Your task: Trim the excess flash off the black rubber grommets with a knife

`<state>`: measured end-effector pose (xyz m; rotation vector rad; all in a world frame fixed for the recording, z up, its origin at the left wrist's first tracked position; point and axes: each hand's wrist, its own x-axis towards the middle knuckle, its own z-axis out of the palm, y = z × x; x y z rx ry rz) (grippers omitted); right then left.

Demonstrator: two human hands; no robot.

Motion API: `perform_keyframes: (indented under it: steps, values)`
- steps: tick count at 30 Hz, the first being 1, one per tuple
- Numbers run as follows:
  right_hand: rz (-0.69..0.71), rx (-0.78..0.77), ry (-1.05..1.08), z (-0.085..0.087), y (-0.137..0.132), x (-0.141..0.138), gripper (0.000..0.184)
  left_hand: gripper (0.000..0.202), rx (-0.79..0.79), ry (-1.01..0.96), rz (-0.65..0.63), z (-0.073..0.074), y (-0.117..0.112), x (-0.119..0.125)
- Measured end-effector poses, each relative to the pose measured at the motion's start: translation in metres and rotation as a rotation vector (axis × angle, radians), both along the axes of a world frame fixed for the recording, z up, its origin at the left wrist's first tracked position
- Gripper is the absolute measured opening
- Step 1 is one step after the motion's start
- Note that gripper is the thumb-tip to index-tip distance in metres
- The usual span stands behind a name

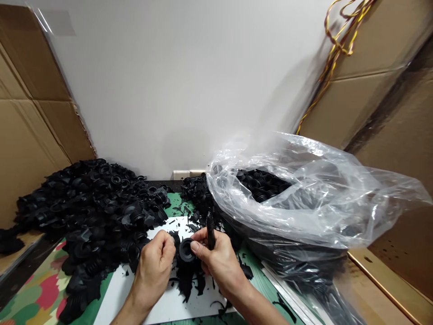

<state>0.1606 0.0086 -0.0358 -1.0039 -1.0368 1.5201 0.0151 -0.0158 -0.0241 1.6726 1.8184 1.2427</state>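
My left hand [152, 266] and my right hand [219, 264] meet low in the middle of the view, holding a black rubber bellows boot [186, 250] between them. The left fingers pinch its ribbed end, and the right fingertips press near its round open rim. My right hand also grips a slim black pen-like tool [210, 230] upright; its exact kind cannot be told. Black rubber trimmings [187, 282] lie on a white board [158, 302] beneath my hands.
A large heap of black rubber boots [91, 212] spreads to the left. On the right, a clear plastic bag [287, 198] holds more boots. A green patterned mat [176, 205] lies under the board, with cardboard sheets [375, 90] and a white wall [176, 81] behind.
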Motion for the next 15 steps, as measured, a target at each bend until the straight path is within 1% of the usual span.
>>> perform_keyframes:
  steps: [2,5,6,7,9,11,12,13,15]
  values:
    - [0.005,-0.015,0.011,0.001,0.0,0.0,0.026,0.028,-0.027,-0.086,0.047,-0.001,0.001,-0.001]
    - [0.019,-0.054,0.049,0.004,0.001,0.0,0.028,0.013,-0.03,-0.27,0.064,0.001,0.001,0.001]
    - [0.022,-0.069,0.076,0.005,0.002,0.001,0.03,0.016,-0.024,-0.336,0.043,0.002,0.0,0.001]
    - [0.026,-0.086,0.114,0.006,0.002,0.001,0.033,0.024,-0.024,-0.395,0.004,0.004,-0.001,0.002]
    - [0.045,-0.125,0.205,0.008,0.004,0.001,0.037,0.035,-0.065,-0.472,-0.131,0.008,-0.003,0.003]
    - [0.086,-0.163,0.279,0.009,0.004,0.0,0.04,0.042,-0.099,-0.475,-0.248,0.01,-0.006,0.005]
    - [0.109,-0.177,0.298,0.009,0.003,-0.001,0.041,0.044,-0.089,-0.447,-0.274,0.01,-0.007,0.006]
    - [0.125,-0.185,0.302,0.008,0.003,-0.002,0.042,0.043,-0.058,-0.406,-0.279,0.01,-0.007,0.007]
    - [0.127,-0.186,0.269,0.007,0.001,-0.004,0.043,0.036,0.025,-0.322,-0.251,0.007,-0.007,0.008]
